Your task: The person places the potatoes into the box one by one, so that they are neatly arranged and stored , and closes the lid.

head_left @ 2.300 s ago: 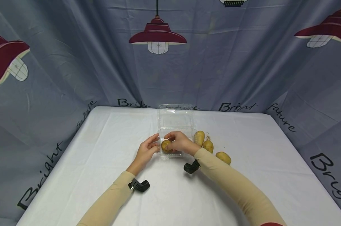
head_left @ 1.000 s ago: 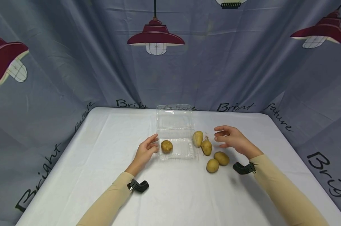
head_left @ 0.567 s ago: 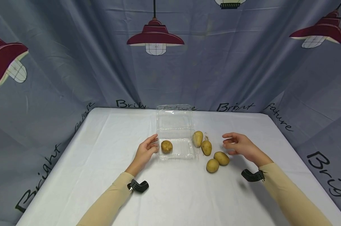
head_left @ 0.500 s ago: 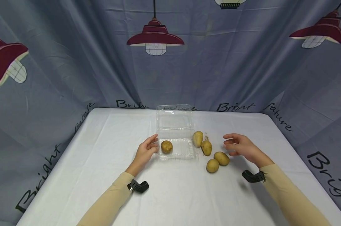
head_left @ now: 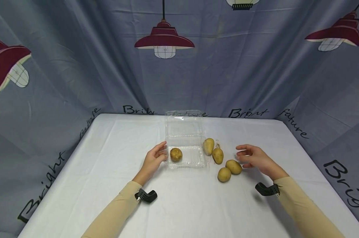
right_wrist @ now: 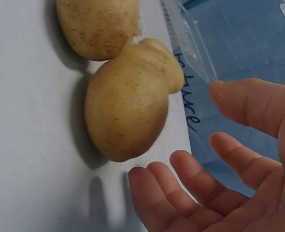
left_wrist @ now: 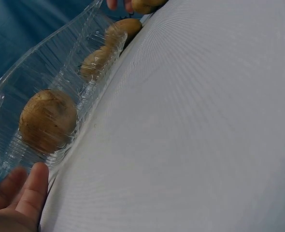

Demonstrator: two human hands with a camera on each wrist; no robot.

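A clear plastic clamshell container (head_left: 194, 156) lies on the table with its lid raised at the back. One potato (head_left: 176, 154) sits in its left half. My left hand (head_left: 153, 158) is at the container's left side, fingers loosely extended; in the left wrist view its fingertips (left_wrist: 38, 169) are by the container's lower corner. To the right of the container lie several more potatoes (head_left: 218, 155). My right hand (head_left: 256, 160) hovers right of them, holding nothing; the right wrist view shows its fingers spread and slightly bent, just short of the nearest potato (right_wrist: 128, 106).
A white cloth (head_left: 179, 205) covers the table. Grey-blue curtains (head_left: 179, 79) printed with red lamps and lettering surround its back and sides. A few brown crumbs (head_left: 217, 142) lie behind the potatoes. Each wrist wears a black camera (head_left: 267, 189).
My right hand has let go of the potato in the container and withdrawn to the right, past the loose potatoes, then lowered slightly. My left hand stays at the container's side.
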